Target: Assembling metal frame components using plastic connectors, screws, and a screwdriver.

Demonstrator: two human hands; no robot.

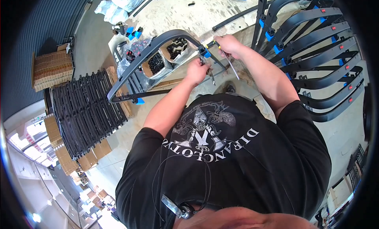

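Note:
A black curved frame (146, 55) stands tilted over the near edge of the bench, with a blue clip (205, 53) at its right end and another at its lower left. My right hand (230, 46) is closed around a screwdriver-like tool (232, 65) beside that right end; its handle is yellow and black, and the long metal shaft points down toward me. Just below the clip, my left hand (197, 72) is closed on a metal hand tool (213, 77), whose tip sticks out past the fingers. My fingers hide the tool's exact kind.
Bins of small black parts (156, 65) sit behind the frame. Several similar frames (316, 45) hang in a row at my right. Stacked black bars (87, 110) and cardboard (53, 69) stand at the left. Plastic bags (122, 3) lie near the far bench (181, 11).

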